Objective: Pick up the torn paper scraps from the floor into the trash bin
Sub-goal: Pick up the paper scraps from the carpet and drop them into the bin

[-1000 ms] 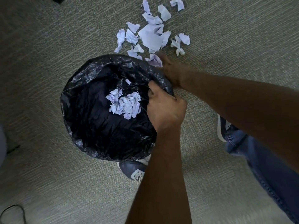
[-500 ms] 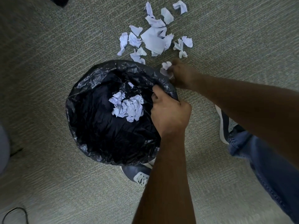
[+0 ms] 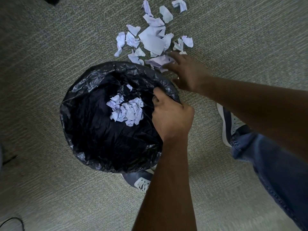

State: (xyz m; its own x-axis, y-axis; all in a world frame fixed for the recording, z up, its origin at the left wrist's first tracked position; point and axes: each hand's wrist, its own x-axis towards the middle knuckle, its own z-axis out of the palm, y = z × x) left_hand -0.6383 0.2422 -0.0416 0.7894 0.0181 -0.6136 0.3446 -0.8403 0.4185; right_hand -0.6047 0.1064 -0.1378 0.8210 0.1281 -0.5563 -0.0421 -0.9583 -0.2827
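Observation:
A round trash bin lined with a black bag stands on the carpet, with a clump of crumpled white scraps lying inside it. My left hand is closed on the bag at the bin's right rim. Several torn paper scraps lie scattered on the floor just beyond the bin. My right hand reaches over the floor behind the rim with its fingers spread. Its fingertips rest on a crumpled scrap that lies on the carpet.
My shoes stand on the grey-green carpet, one tucked under the bin's near edge and the other to the right, below a jeans leg. A dark cable curls at the bottom left corner.
My right hand pinched a scrap behind the rim half a second ago; now its fingers are spread over a scrap on the floor. My left hand has kept its grip on the bag.

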